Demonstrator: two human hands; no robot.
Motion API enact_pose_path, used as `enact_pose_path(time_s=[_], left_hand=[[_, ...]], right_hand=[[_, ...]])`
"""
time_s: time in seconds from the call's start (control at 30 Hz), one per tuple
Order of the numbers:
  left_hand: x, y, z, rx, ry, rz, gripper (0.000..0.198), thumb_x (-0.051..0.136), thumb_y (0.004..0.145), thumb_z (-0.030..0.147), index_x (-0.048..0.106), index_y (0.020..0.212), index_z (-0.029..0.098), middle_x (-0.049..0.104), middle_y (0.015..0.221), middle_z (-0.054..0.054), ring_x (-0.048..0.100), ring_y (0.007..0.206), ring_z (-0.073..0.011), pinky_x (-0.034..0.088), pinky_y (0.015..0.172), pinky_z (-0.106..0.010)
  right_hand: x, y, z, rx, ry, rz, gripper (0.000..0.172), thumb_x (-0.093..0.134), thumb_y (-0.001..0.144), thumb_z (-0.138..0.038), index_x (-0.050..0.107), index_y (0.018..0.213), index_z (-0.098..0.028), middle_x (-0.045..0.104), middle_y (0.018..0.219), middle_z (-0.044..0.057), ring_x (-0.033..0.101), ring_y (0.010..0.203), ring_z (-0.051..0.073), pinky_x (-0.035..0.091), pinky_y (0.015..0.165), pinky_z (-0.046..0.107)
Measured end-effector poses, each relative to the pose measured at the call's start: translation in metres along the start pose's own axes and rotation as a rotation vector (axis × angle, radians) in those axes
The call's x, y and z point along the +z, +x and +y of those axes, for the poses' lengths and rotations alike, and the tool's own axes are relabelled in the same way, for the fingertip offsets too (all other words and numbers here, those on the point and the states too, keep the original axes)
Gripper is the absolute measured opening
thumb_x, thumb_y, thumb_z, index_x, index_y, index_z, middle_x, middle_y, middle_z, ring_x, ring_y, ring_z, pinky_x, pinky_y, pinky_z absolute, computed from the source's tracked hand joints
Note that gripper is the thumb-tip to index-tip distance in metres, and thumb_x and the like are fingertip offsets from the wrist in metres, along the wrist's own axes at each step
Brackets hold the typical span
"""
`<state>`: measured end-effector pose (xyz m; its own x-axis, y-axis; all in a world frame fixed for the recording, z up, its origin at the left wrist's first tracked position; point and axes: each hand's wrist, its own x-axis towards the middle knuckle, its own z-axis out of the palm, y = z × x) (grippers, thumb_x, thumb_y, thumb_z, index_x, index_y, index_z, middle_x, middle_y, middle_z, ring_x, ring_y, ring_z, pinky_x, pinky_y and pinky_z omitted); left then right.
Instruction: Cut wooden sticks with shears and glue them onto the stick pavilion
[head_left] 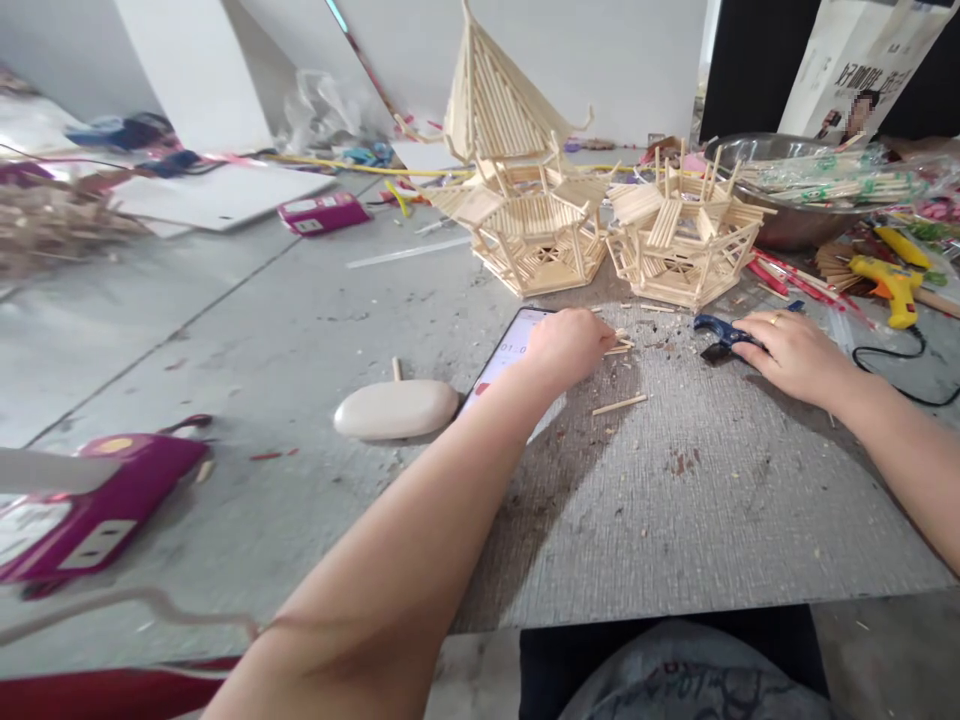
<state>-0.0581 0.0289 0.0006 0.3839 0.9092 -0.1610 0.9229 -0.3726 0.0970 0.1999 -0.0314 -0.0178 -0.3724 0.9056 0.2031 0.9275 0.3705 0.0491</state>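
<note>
My left hand (571, 345) reaches over a phone (517, 345), its fingers curled down and closed at a small bunch of short wooden sticks (620, 346). How many it grips is hidden by the hand. Just below lies one loose wooden stick (619, 405). To the right, my right hand (787, 345) is wrapped round a dark blue pliers-like tool (720, 332) held low over the table. Beyond both hands stand two wooden-stick pavilion models: a left one (536, 235) with a tall pointed roof (499, 95) above it, and a roofless right one (684, 240).
A pale oval case (396, 408) lies left of the phone. At the right are a yellow glue gun (891, 285) with a black cord and a metal bowl (795, 225) of bagged sticks. Purple power strips (112, 500) lie at the left. Wood scraps litter the grey table (675, 530).
</note>
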Motion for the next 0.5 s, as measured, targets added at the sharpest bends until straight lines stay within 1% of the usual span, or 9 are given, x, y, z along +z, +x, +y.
enact_pose_path(time_s=[0.07, 0.1, 0.17, 0.23, 0.3, 0.37, 0.5], left_hand=[[-0.001, -0.001, -0.001, 0.009, 0.038, 0.006, 0.028, 0.038, 0.076, 0.027, 0.064, 0.071, 0.016, 0.063, 0.077, -0.012, 0.056, 0.069, -0.0212, 0.033, 0.057, -0.029], [-0.001, -0.001, -0.001, 0.016, 0.036, 0.006, 0.029, 0.038, 0.077, 0.027, 0.064, 0.072, 0.016, 0.063, 0.077, -0.012, 0.056, 0.069, -0.0215, 0.033, 0.056, -0.029], [-0.001, -0.001, -0.001, 0.027, 0.016, 0.018, 0.030, 0.037, 0.078, 0.029, 0.064, 0.072, 0.016, 0.062, 0.077, -0.013, 0.056, 0.069, -0.0221, 0.033, 0.056, -0.029], [-0.002, 0.000, -0.002, 0.028, -0.018, 0.051, 0.030, 0.038, 0.078, 0.031, 0.063, 0.071, 0.017, 0.062, 0.075, -0.012, 0.055, 0.069, -0.0215, 0.032, 0.056, -0.029], [-0.002, 0.001, -0.004, 0.014, -0.056, 0.095, 0.030, 0.039, 0.078, 0.032, 0.063, 0.068, 0.017, 0.062, 0.072, -0.011, 0.055, 0.068, -0.0202, 0.032, 0.056, -0.028], [-0.001, 0.003, -0.006, 0.005, -0.102, 0.137, 0.030, 0.040, 0.078, 0.032, 0.062, 0.066, 0.017, 0.061, 0.070, -0.010, 0.053, 0.067, -0.0192, 0.031, 0.056, -0.028], [0.000, 0.005, -0.009, 0.022, -0.179, 0.197, 0.027, 0.043, 0.075, 0.032, 0.062, 0.064, 0.016, 0.059, 0.067, -0.008, 0.050, 0.064, -0.0179, 0.028, 0.055, -0.028]], right_hand=[[-0.010, 0.010, -0.012, -0.009, 0.007, 0.027, 0.039, 0.031, 0.088, -0.031, 0.061, 0.104, -0.013, 0.065, 0.098, 0.011, 0.056, 0.093, 0.022, 0.040, 0.084, 0.036], [-0.013, 0.016, -0.019, -0.016, -0.008, 0.014, 0.037, 0.031, 0.088, -0.030, 0.062, 0.102, -0.015, 0.066, 0.094, 0.010, 0.057, 0.090, 0.022, 0.040, 0.082, 0.036], [-0.018, 0.032, -0.033, -0.024, -0.045, -0.066, 0.036, 0.031, 0.087, -0.028, 0.064, 0.097, -0.017, 0.066, 0.086, 0.010, 0.059, 0.083, 0.022, 0.040, 0.077, 0.038], [-0.017, 0.050, -0.046, 0.051, -0.070, -0.144, 0.035, 0.032, 0.085, -0.025, 0.065, 0.096, -0.017, 0.066, 0.082, 0.013, 0.060, 0.079, 0.024, 0.041, 0.069, 0.038], [-0.011, 0.068, -0.056, 0.069, -0.081, -0.208, 0.033, 0.034, 0.083, -0.018, 0.064, 0.098, -0.014, 0.065, 0.088, 0.016, 0.060, 0.084, 0.026, 0.041, 0.069, 0.038], [-0.002, 0.085, -0.063, 0.049, -0.085, -0.275, 0.034, 0.038, 0.079, -0.011, 0.062, 0.103, -0.010, 0.063, 0.098, 0.020, 0.057, 0.095, 0.028, 0.040, 0.075, 0.039], [0.010, 0.107, -0.071, -0.013, -0.051, -0.358, 0.035, 0.040, 0.077, -0.010, 0.060, 0.106, -0.004, 0.057, 0.106, 0.028, 0.053, 0.103, 0.035, 0.039, 0.079, 0.045]])
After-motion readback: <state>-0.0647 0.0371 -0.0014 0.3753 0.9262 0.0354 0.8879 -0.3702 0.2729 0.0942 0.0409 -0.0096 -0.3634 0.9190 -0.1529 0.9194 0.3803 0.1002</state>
